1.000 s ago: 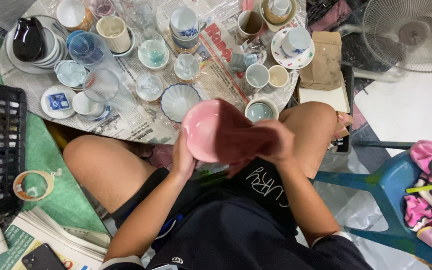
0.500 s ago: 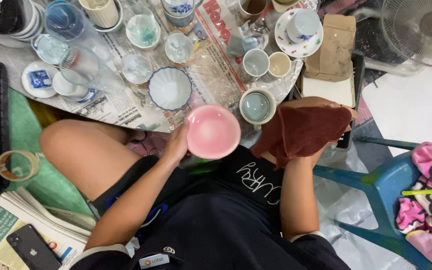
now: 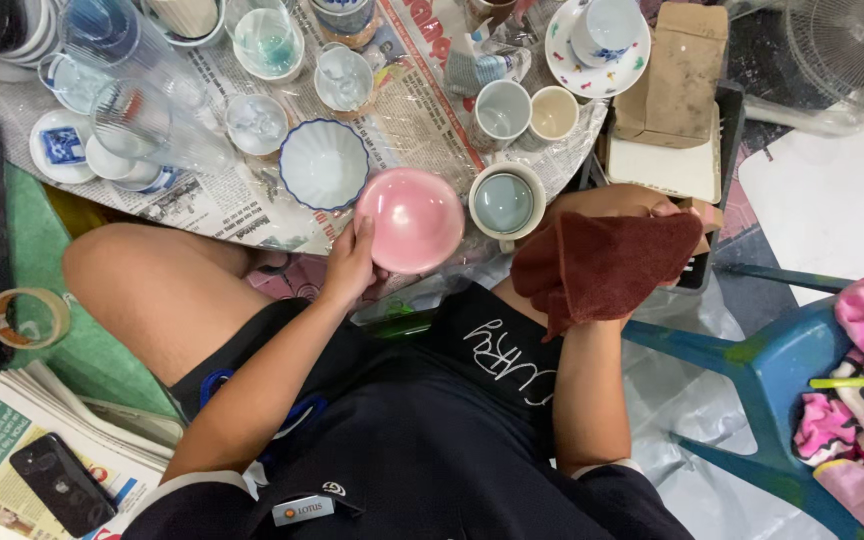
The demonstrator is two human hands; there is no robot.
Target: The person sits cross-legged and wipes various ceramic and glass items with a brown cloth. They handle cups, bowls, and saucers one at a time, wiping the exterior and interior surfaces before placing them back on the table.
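Since half a second ago the pink bowl (image 3: 414,219) has travelled forward from over the lap to the near edge of the table (image 3: 202,200), and the cloth has drawn away to the right, so the two are now well apart. The left hand (image 3: 350,268) grasps the bowl by its near rim, thumb over the lip and fingers underneath, the bowl's mouth tilted up toward the camera. It sits between a white bowl with a blue rim (image 3: 324,163) on its left and a pale blue-green cup (image 3: 504,201) just beside it on the right; whether its base already touches the newspaper covering cannot be told. The right hand (image 3: 677,215) is mostly hidden under the brown cloth (image 3: 597,265), clenched around it, resting by the right knee near a cardboard box (image 3: 674,75). From the left hand's grip the bowl lies forward, away from the body, and the left hand is far nearer to it than the right. More cups, glasses and saucers crowd the table beyond. A tape roll (image 3: 27,317), newspapers and a phone (image 3: 60,483) lie on the floor at left; a blue stool (image 3: 782,370) stands at right.
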